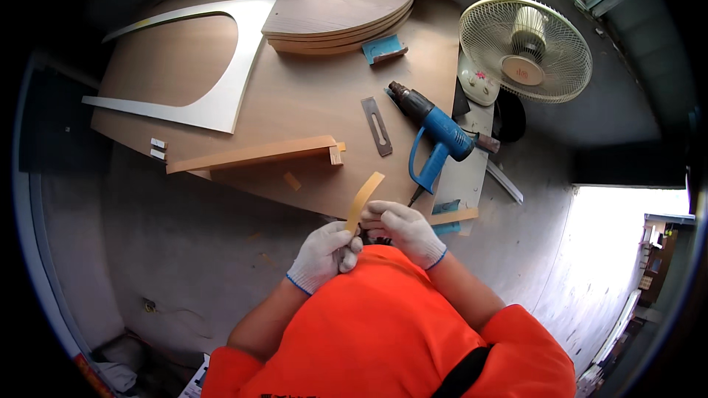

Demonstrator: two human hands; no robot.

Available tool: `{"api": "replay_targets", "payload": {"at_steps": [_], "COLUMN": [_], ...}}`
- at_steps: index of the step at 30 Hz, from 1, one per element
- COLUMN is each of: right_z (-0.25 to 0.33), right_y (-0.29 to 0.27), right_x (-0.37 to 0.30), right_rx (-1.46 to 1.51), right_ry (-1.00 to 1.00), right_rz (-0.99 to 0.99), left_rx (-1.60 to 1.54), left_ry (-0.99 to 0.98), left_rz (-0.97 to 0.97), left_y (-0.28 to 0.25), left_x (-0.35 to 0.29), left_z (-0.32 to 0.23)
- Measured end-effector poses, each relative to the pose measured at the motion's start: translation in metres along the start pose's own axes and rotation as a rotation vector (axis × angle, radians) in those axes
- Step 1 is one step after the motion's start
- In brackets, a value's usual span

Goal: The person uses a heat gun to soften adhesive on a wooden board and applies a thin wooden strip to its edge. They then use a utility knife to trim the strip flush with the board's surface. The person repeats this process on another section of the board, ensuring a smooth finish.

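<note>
Both my hands wear white knit gloves and are close together in front of my chest, just off the table's near edge. My left hand (pixel 323 253) pinches a short, curved strip of yellow-orange edge banding (pixel 363 197), whose free end points up and away over the table. My right hand (pixel 408 231) is beside the strip, its fingers drawn together in a pinch. What those fingers hold, if anything, is hidden. Beyond my hands, a board (pixel 254 155) with an orange-tan edge lies along the near side of the table, a small yellow-orange scrap (pixel 293 180) next to it.
On the brown tabletop (pixel 310 96) lie a blue heat gun (pixel 442 133), a slotted metal blade (pixel 377 127), a blue sanding block (pixel 383 49), stacked curved panels (pixel 339 4) and a white-edged frame (pixel 247 51). An electric fan (pixel 525 48) stands at the far right.
</note>
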State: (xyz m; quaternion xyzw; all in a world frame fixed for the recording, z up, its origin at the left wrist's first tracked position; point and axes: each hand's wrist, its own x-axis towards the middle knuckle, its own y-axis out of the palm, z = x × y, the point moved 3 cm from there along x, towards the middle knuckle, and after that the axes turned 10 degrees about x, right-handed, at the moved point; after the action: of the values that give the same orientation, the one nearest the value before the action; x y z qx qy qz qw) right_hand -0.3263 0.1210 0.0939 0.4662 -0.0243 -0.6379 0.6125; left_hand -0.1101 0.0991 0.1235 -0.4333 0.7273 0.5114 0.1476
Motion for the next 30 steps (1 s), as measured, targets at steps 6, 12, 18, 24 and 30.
{"api": "replay_targets", "payload": {"at_steps": [6,12,18,24,30], "right_z": [0.025,0.038,0.02,0.014,0.008], "right_y": [0.067,0.09,0.107,0.122,0.125], "right_x": [0.008,0.021,0.037,0.045,0.048], "right_rx": [0.142,0.133,-0.667,-1.113,-1.212], "right_ry": [-0.014,-0.176,-0.431,-0.514,-0.53], "right_rz": [0.036,-0.3,-0.631,-0.742,-0.798], "left_rx": [-0.181,0.416,1.54,1.807,1.675], "left_ry": [-0.128,-0.289,1.26,1.031,0.838], "left_rz": [0.354,0.284,-0.188,-0.102,-0.043], "left_y": [0.003,-0.02,-0.029,-0.032,-0.021], "left_x": [0.026,0.007,0.014,0.07,0.084], "left_z": [-0.017,-0.074,-0.175,-0.206,-0.203]}}
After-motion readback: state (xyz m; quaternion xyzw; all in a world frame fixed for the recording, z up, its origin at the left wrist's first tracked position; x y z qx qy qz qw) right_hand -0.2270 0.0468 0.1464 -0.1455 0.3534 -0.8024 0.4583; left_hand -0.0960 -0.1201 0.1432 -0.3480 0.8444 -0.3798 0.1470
